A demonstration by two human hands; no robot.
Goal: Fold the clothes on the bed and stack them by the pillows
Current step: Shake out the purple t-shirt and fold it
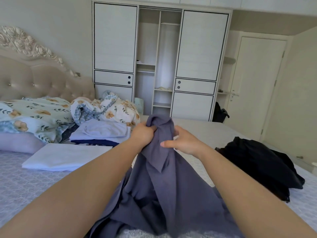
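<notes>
Slate-blue woven cotton garment point(159, 177) raised above pale grey patterned bedspread point(25, 182), lower part bunched near the bottom of the view. Left hand point(143, 133) clenched around the gathered top edge. Right hand point(181, 141) gripping the cloth just beside it, thumb laid across the front. Garment not yet spread or folded. Folded white and lilac stack point(101, 133) lying by floral-print pillows point(34, 114); flat folded white cloth point(66, 157) near it. Crumpled black garment point(262, 165) well apart, unfolded. Recommended for the step in hand: locate shoulder seams or waistband, separate hands along that edge, shake out creases, lay flat on bare bedspread before folding. Risk: twisted fabric giving an uneven fold.
</notes>
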